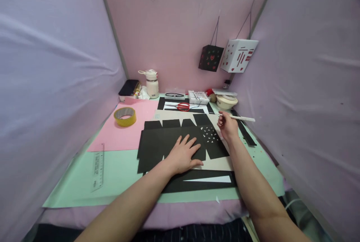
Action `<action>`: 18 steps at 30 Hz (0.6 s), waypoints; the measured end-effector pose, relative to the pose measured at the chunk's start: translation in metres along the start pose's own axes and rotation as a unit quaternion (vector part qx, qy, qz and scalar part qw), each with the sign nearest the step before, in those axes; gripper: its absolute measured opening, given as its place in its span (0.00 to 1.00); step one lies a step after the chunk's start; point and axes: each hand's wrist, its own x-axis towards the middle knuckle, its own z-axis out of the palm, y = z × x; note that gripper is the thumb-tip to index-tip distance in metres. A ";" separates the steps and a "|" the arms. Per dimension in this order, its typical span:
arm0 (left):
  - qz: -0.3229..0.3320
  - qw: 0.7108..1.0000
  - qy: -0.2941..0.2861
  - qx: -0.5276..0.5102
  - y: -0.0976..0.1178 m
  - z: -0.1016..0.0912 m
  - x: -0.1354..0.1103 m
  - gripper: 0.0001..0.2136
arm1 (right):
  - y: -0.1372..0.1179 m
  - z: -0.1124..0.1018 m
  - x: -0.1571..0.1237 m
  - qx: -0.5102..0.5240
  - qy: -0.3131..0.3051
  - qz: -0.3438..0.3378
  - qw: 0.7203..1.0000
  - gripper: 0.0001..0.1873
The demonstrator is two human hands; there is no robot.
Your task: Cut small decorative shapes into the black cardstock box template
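A flat black card sheet (160,140) with tabs along its far edge lies before me. My left hand (184,154) rests palm down on it, fingers spread. Small cut-out shapes (210,134) show pale through the card's right panel. Just beyond that panel, my right hand (227,125) is closed around a slim white pen-shaped tool (243,118), raised above the pale board. The tool's tip is too small to make out. Beneath the card lies a pale board (216,164), and nearer me is another black sheet (202,185) with a white wedge-shaped gap.
Left are yellow tape (125,117), pink paper (104,137) and a clear ruler (98,170). Red-handled scissors (182,107), markers (198,97), a bowl (226,101) and a bottle (152,84) stand behind. Black strips (246,133) lie right. Two box lanterns (211,58) hang above.
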 end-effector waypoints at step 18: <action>0.000 1.000 -0.007 -0.009 -0.002 -0.001 0.002 0.32 | 0.055 0.051 -0.025 -0.188 -0.081 -0.040 0.978 0.11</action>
